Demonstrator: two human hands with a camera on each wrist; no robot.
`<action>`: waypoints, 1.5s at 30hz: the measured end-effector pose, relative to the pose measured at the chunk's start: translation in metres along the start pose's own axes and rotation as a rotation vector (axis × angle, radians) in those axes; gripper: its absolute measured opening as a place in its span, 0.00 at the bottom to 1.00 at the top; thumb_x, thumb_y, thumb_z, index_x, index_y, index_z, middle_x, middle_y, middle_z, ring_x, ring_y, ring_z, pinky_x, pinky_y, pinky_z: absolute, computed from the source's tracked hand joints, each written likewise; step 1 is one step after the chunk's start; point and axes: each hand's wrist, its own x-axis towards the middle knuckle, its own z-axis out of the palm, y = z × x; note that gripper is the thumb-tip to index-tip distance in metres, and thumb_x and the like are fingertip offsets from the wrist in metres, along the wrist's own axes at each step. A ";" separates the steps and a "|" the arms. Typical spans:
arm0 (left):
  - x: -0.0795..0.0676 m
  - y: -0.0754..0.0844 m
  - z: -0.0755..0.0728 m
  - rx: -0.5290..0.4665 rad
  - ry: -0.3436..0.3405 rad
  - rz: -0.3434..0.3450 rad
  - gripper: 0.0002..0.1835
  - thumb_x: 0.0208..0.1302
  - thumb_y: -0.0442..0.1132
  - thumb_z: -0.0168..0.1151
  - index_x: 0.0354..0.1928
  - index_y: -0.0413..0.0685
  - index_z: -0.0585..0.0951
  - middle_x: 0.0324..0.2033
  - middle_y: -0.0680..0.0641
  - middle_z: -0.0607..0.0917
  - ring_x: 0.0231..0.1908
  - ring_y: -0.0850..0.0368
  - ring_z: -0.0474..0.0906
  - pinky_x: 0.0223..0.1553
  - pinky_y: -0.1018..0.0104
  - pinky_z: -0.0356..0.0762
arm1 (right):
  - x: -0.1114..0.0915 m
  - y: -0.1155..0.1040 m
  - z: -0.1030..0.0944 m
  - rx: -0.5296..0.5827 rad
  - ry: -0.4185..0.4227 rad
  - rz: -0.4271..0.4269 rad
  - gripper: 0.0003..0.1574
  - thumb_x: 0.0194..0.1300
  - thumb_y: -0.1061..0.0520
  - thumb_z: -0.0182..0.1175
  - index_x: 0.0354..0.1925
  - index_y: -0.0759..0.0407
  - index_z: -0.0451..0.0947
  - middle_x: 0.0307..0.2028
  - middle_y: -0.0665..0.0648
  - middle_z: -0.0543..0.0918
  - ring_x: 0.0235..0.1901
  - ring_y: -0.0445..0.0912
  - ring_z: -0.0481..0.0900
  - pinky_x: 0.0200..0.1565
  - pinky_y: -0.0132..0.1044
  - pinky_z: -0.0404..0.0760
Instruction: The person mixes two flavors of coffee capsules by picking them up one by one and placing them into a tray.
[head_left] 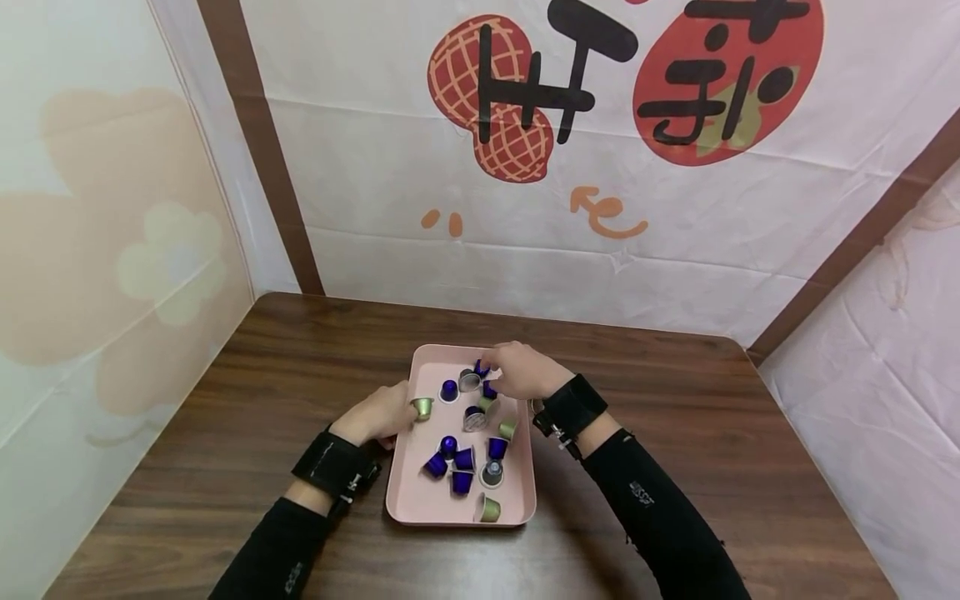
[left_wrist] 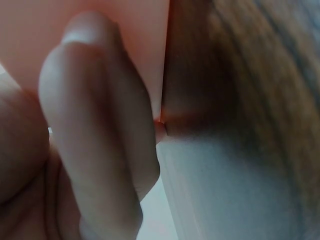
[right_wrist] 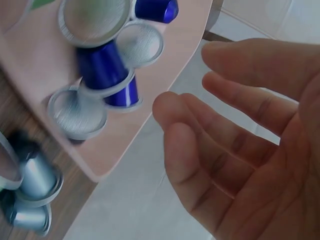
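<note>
My left hand [head_left: 381, 412] reaches over the left rim of the pink tray [head_left: 405, 492], its fingertips right at a green coffee capsule [head_left: 423, 408]. In the left wrist view the bent fingers [left_wrist: 95, 130] overlap the tray, and whether they pinch the capsule I cannot tell. Over the tray's far right corner, my right hand [head_left: 521, 371] hangs close to a blue capsule [head_left: 481, 367]. The right wrist view shows its fingers [right_wrist: 181, 152] loosely bent and apart from the thumb, nothing between them. Blue capsules [right_wrist: 102, 67] with silver lids lie beside that hand.
Several more blue capsules [head_left: 462, 482] cluster in the near part of the tray, with a grey capsule [head_left: 492, 473] and a green capsule [head_left: 488, 509] beside them. Brown wooden table [head_left: 315, 367] surrounds the tray. A printed cloth [head_left: 525, 267] hangs behind it.
</note>
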 end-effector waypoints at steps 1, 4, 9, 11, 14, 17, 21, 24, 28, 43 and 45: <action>0.000 0.001 -0.001 0.004 0.000 0.001 0.11 0.62 0.33 0.51 0.43 0.33 0.68 0.22 0.41 0.77 0.10 0.55 0.75 0.10 0.64 0.75 | -0.003 0.002 -0.002 0.002 -0.001 0.011 0.19 0.63 0.63 0.58 0.53 0.64 0.76 0.49 0.62 0.79 0.49 0.52 0.77 0.49 0.43 0.78; -0.002 0.002 -0.003 -0.003 -0.005 0.006 0.10 0.61 0.32 0.50 0.43 0.33 0.68 0.21 0.42 0.77 0.10 0.55 0.74 0.10 0.65 0.75 | -0.014 0.007 -0.006 -0.005 0.000 0.029 0.16 0.64 0.63 0.58 0.50 0.63 0.77 0.45 0.61 0.81 0.40 0.50 0.78 0.42 0.41 0.78; -0.004 0.003 -0.003 -0.029 -0.013 0.009 0.11 0.60 0.31 0.50 0.44 0.33 0.67 0.21 0.42 0.77 0.11 0.55 0.75 0.10 0.64 0.75 | -0.034 0.019 -0.007 -0.018 0.018 0.023 0.09 0.63 0.64 0.57 0.43 0.60 0.80 0.39 0.58 0.81 0.35 0.48 0.77 0.36 0.39 0.77; -0.004 0.003 -0.003 -0.034 -0.014 0.008 0.11 0.60 0.31 0.49 0.44 0.33 0.67 0.21 0.42 0.77 0.11 0.55 0.75 0.10 0.64 0.75 | -0.041 0.024 -0.006 -0.018 0.021 0.031 0.10 0.63 0.64 0.57 0.43 0.59 0.80 0.39 0.57 0.82 0.36 0.48 0.78 0.36 0.38 0.77; -0.004 0.005 -0.003 -0.028 -0.012 0.002 0.12 0.61 0.31 0.49 0.45 0.33 0.67 0.21 0.42 0.77 0.11 0.55 0.75 0.10 0.64 0.75 | -0.051 0.029 -0.003 0.000 0.022 0.053 0.08 0.62 0.65 0.58 0.40 0.60 0.81 0.33 0.55 0.80 0.28 0.46 0.75 0.31 0.36 0.74; -0.003 0.005 -0.003 -0.021 -0.011 -0.003 0.13 0.61 0.31 0.48 0.47 0.33 0.67 0.21 0.42 0.77 0.11 0.55 0.75 0.10 0.64 0.75 | -0.058 0.033 0.001 -0.012 0.029 0.062 0.06 0.60 0.66 0.59 0.36 0.61 0.81 0.28 0.53 0.77 0.24 0.43 0.69 0.28 0.35 0.71; -0.003 0.004 -0.004 -0.011 -0.016 -0.001 0.14 0.62 0.32 0.48 0.48 0.33 0.66 0.21 0.43 0.77 0.11 0.55 0.75 0.11 0.64 0.76 | -0.066 0.037 0.010 -0.029 0.024 0.070 0.06 0.59 0.64 0.62 0.37 0.59 0.82 0.33 0.54 0.80 0.31 0.43 0.75 0.33 0.37 0.77; -0.003 0.003 -0.003 -0.010 -0.015 0.006 0.14 0.62 0.32 0.49 0.48 0.33 0.66 0.21 0.43 0.77 0.11 0.55 0.75 0.10 0.64 0.76 | -0.070 0.039 0.017 -0.031 0.026 0.072 0.07 0.59 0.63 0.63 0.39 0.59 0.82 0.36 0.55 0.82 0.35 0.46 0.78 0.36 0.40 0.79; -0.002 0.002 -0.002 -0.012 -0.008 0.011 0.13 0.61 0.32 0.49 0.48 0.34 0.67 0.21 0.43 0.77 0.11 0.56 0.75 0.10 0.64 0.75 | -0.075 0.043 0.023 -0.022 0.035 0.064 0.07 0.60 0.62 0.63 0.39 0.59 0.82 0.37 0.55 0.83 0.34 0.45 0.79 0.35 0.38 0.79; -0.005 0.001 -0.001 -0.044 -0.006 0.020 0.12 0.62 0.31 0.49 0.46 0.34 0.67 0.20 0.44 0.77 0.11 0.56 0.75 0.10 0.64 0.76 | -0.086 0.060 0.040 -0.037 0.065 0.054 0.03 0.58 0.64 0.63 0.33 0.57 0.81 0.29 0.52 0.78 0.26 0.41 0.70 0.28 0.34 0.71; -0.004 0.001 -0.001 -0.045 -0.008 0.021 0.13 0.61 0.31 0.49 0.47 0.34 0.67 0.21 0.44 0.77 0.11 0.55 0.75 0.10 0.64 0.76 | -0.088 0.061 0.040 -0.032 0.062 0.060 0.05 0.58 0.64 0.63 0.34 0.57 0.82 0.31 0.52 0.79 0.28 0.41 0.71 0.29 0.34 0.72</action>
